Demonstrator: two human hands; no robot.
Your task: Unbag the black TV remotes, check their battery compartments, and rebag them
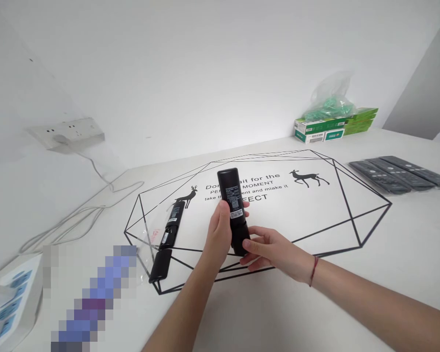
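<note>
The left hand (219,231) holds a black remote control (233,195) above the bench (297,313), near the middle of the printed pattern. Its grip is closed around the body of the remote, with the thumb on one side and the fingertips at the other. The label side faces the camera, and the remote stands nearly upright. The right hand (275,250) has its grip together on the lower end, with the thumb over the black cover (240,239) there.

To the left of the hands, a second remote (173,220) lies with its label up and its battery compartment open. A loose cover (161,265) lies just beside its lower end. A clear plastic bag (145,252) is next to them. On the right side of the bench, several dark remotes (399,173) lie side by side. Farther back, green and white boxes (319,131) are stacked, and a plastic bag with green content (330,105) rests on them.
</note>
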